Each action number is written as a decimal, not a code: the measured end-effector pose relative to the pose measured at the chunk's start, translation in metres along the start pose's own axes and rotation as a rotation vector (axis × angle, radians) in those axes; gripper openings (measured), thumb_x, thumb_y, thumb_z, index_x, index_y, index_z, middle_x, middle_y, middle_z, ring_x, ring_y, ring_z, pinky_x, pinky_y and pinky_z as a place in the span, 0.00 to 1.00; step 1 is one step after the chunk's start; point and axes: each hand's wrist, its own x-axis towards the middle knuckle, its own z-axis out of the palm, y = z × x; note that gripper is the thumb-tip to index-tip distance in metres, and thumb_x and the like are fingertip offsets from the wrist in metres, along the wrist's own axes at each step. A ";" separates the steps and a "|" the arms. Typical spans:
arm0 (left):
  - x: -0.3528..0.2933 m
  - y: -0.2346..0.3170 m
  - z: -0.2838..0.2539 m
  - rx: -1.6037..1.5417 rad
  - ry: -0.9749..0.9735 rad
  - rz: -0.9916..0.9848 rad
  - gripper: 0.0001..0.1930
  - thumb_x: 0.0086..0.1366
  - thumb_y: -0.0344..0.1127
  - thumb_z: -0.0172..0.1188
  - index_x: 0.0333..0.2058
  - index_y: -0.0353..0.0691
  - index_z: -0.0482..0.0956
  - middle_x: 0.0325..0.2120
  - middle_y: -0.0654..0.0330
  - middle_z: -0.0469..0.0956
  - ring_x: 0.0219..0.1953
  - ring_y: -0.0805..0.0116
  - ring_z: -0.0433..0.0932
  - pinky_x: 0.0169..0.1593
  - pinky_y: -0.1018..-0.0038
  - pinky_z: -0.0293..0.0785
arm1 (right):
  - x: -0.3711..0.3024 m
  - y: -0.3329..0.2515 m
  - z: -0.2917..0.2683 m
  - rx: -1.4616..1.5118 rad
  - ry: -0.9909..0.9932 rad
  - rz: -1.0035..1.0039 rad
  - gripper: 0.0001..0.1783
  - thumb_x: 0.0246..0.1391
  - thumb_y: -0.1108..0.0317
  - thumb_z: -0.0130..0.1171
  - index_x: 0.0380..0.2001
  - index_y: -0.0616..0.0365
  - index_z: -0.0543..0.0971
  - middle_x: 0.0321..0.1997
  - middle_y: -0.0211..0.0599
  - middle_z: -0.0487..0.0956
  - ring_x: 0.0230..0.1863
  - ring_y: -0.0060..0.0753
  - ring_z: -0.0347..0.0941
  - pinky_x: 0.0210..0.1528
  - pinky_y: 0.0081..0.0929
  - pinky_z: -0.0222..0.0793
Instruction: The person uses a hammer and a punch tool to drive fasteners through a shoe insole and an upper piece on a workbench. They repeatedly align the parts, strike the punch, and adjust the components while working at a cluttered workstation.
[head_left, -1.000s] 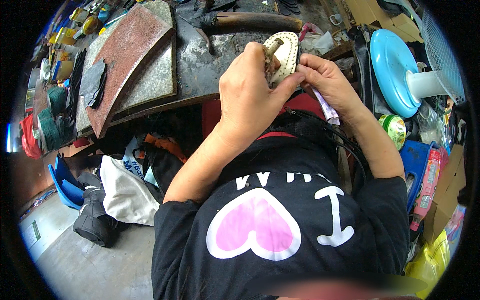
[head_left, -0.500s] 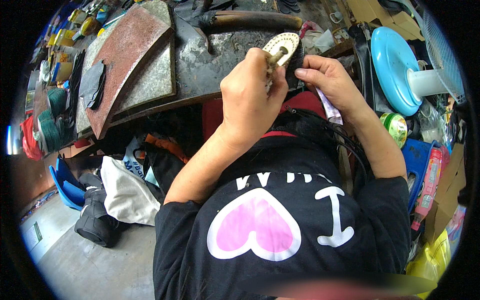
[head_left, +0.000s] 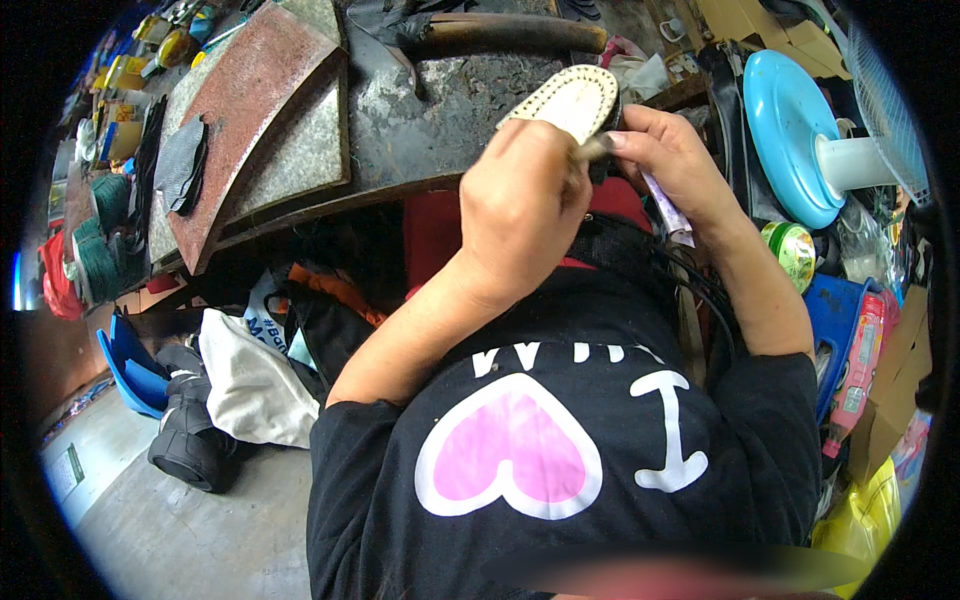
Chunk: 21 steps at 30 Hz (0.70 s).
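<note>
Head view showed the left hand (head_left: 520, 200) clenched around a stubby, rough-looking tool (head_left: 593, 148); the right hand (head_left: 675, 165) curled thumb and forefinger close together, their hold unclear. Just beyond the left knuckles sat a flat, cream, round-ended sole (head_left: 572, 98), its rim dotted, near a scuffed, blackened workbench (head_left: 440, 115).

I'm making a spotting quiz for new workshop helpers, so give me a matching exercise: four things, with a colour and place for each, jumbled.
Things:
1. Sole
2. Fan base
3. Thread
4. Bottle

Colours and places:
A. Green, at the far left
B. Pink, below the fan base on the right
C. Cream with a dotted edge, at the left hand
D. Light blue, at the upper right

Pairs: 1-C, 2-D, 3-A, 4-B
</note>
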 end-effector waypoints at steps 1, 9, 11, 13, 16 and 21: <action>0.000 -0.001 0.000 -0.006 -0.045 0.074 0.15 0.43 0.20 0.64 0.29 0.37 0.68 0.24 0.52 0.71 0.28 0.51 0.74 0.31 0.61 0.73 | 0.001 0.002 0.001 0.005 0.037 -0.078 0.09 0.61 0.65 0.56 0.37 0.60 0.80 0.31 0.22 0.78 0.34 0.11 0.71 0.39 0.16 0.67; -0.002 0.005 -0.005 0.061 -0.164 0.172 0.15 0.48 0.18 0.66 0.32 0.36 0.69 0.30 0.51 0.79 0.33 0.53 0.80 0.38 0.66 0.77 | 0.002 0.025 0.001 -0.046 0.089 -0.181 0.11 0.61 0.70 0.55 0.42 0.64 0.80 0.37 0.28 0.82 0.39 0.16 0.74 0.44 0.21 0.71; 0.000 0.001 -0.007 0.032 -0.111 0.148 0.15 0.51 0.19 0.66 0.32 0.36 0.69 0.29 0.51 0.79 0.31 0.55 0.80 0.36 0.67 0.77 | 0.001 0.026 0.000 0.016 0.056 -0.145 0.11 0.61 0.70 0.55 0.42 0.64 0.81 0.35 0.28 0.81 0.37 0.16 0.74 0.43 0.21 0.71; -0.002 0.002 -0.008 0.052 -0.050 -0.022 0.13 0.56 0.22 0.66 0.32 0.36 0.68 0.27 0.52 0.79 0.27 0.58 0.80 0.32 0.71 0.76 | -0.001 0.026 0.002 0.013 0.052 -0.123 0.11 0.61 0.70 0.55 0.41 0.65 0.81 0.34 0.28 0.81 0.36 0.16 0.74 0.41 0.21 0.71; -0.003 0.002 -0.007 -0.033 -0.029 -0.168 0.15 0.44 0.18 0.65 0.30 0.35 0.70 0.25 0.51 0.73 0.27 0.50 0.75 0.29 0.62 0.73 | -0.002 0.025 0.004 0.040 0.038 -0.106 0.11 0.61 0.70 0.55 0.41 0.65 0.81 0.35 0.28 0.81 0.36 0.17 0.74 0.42 0.21 0.71; -0.003 -0.002 -0.007 -0.023 -0.076 0.054 0.12 0.54 0.19 0.65 0.30 0.35 0.69 0.27 0.52 0.79 0.29 0.57 0.81 0.34 0.70 0.76 | 0.001 0.023 -0.001 0.049 0.074 -0.128 0.13 0.61 0.71 0.53 0.45 0.66 0.79 0.41 0.30 0.82 0.43 0.17 0.75 0.50 0.21 0.71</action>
